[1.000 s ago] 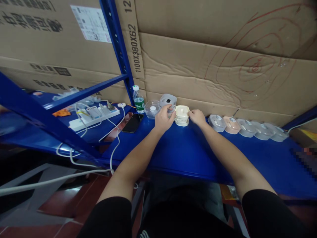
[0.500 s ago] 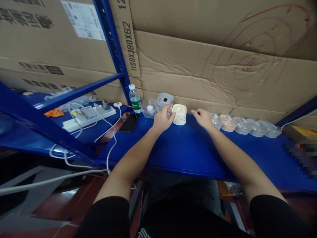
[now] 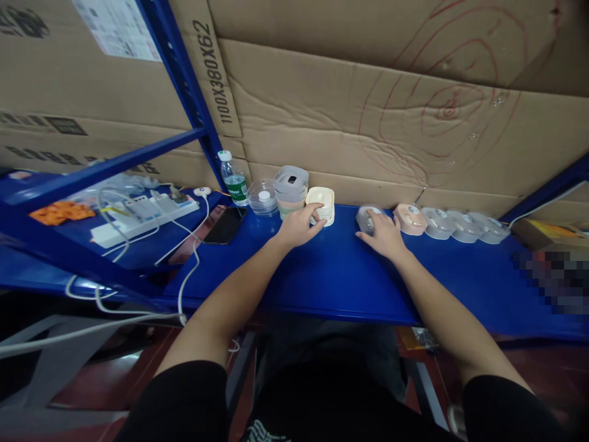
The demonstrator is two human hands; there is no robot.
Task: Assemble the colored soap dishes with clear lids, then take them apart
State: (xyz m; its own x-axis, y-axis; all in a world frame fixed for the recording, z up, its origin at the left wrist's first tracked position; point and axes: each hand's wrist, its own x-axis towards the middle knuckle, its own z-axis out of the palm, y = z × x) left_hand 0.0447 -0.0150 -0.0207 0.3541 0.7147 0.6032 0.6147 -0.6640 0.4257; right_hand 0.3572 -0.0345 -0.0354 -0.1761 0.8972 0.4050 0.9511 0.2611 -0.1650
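Note:
My left hand (image 3: 296,229) hovers at the front left of a stack of cream square plastic lids or trays (image 3: 322,197), fingers apart and slightly bent; it holds nothing. Behind it stands a stack of coloured plastic containers (image 3: 291,190), grey on top, then pinkish and green. My right hand (image 3: 386,234) lies over a grey lidded plastic box (image 3: 365,215), fingers on its top and thumb at its near side. The fingers partly hide this box. Just right of it sits a pink box (image 3: 409,219) of the same shape.
Several more grey lidded boxes (image 3: 464,227) line the back of the blue shelf (image 3: 340,282). Clear plastic containers (image 3: 263,199), a water bottle (image 3: 235,184) and a phone (image 3: 225,225) are at the left. A power strip (image 3: 142,218) trails white cables. Cardboard (image 3: 294,104) backs the shelf.
My right hand has come down onto the nearest grey box, which has shifted left away from the pink one. My left hand has dropped slightly lower beside the cream stack. The view has turned right.

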